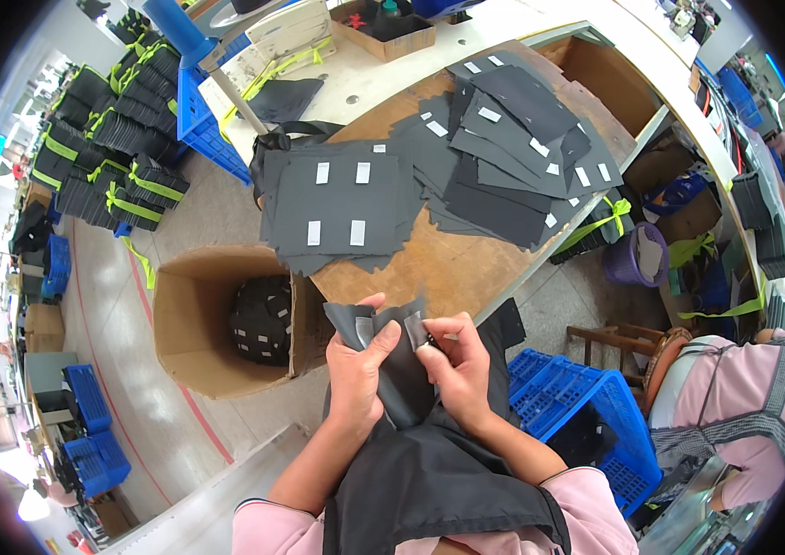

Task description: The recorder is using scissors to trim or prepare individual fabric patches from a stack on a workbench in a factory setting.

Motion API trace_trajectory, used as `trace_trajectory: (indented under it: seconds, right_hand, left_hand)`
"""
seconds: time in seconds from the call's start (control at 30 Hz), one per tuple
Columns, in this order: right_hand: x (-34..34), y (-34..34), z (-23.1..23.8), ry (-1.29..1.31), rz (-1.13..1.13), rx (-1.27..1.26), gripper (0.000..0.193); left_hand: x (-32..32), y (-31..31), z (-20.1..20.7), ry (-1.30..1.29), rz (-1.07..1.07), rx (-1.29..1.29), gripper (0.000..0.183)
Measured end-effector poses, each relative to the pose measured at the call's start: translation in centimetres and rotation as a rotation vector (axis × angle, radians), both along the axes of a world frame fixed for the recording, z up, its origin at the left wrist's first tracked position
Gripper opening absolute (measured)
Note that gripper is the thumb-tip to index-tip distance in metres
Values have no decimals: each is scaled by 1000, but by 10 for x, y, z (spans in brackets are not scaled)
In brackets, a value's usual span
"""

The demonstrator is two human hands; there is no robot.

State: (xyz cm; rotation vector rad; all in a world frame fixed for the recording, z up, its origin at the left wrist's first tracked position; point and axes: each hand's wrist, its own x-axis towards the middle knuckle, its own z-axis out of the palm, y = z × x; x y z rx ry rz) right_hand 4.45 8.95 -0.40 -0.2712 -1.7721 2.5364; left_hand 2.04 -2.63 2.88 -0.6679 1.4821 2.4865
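Observation:
Above my lap, a dark grey fabric panel (402,375) with white patches is bent up between both hands. My left hand (360,365) grips its left side, thumb pressed near one white patch. At the right side, my right hand (457,363) pinches the panel's edge beside another white patch. Something small and dark shows at those right fingertips, too little to name. Just beyond my hands, a neat stack of similar panels (337,199) lies on the brown board (443,264), its top piece bearing white patches. A looser pile of panels (513,129) spreads to the right.
A cardboard box (217,365) holding dark pieces stands left of the board. A blue crate (587,407) is close on my right, near a seated person (735,393). Tied dark bundles (106,148) are stacked at the far left. A purple basket (635,254) stands right of the board.

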Motion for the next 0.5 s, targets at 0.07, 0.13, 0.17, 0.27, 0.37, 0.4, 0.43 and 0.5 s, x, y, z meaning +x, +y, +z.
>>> trace_trajectory:
  seconds: [0.07, 0.13, 0.17, 0.27, 0.37, 0.4, 0.43, 0.5]
  right_hand:
    - [-4, 10, 0, -225, 15, -439, 20]
    - [-4, 13, 0, -197, -26, -357, 20]
    - [0, 15, 1, -112, -1, -180, 22]
    - [3, 20, -2, 227, -25, 410, 28]
    - [-4, 21, -1, 450, -102, 775, 33]
    - [-5, 21, -1, 450, -104, 775, 33]
    - [-6, 20, 0, 451, -111, 772, 32]
    - [-5, 20, 1, 451, -118, 769, 32]
  left_hand:
    - [-1, 0, 0, -29, 3, 19, 42]
    - [-2, -2, 0, -72, -1, 42, 42]
    - [-3, -2, -1, -71, -1, 41, 42]
    - [-2, 0, -4, -58, 12, 37, 43]
    - [-2, 2, -2, -28, 9, 2, 42]
    - [-2, 2, -3, -21, 17, 23, 42]
    - [-1, 3, -3, -14, 25, 43, 41]
    - [-2, 4, -2, -16, 28, 41, 41]
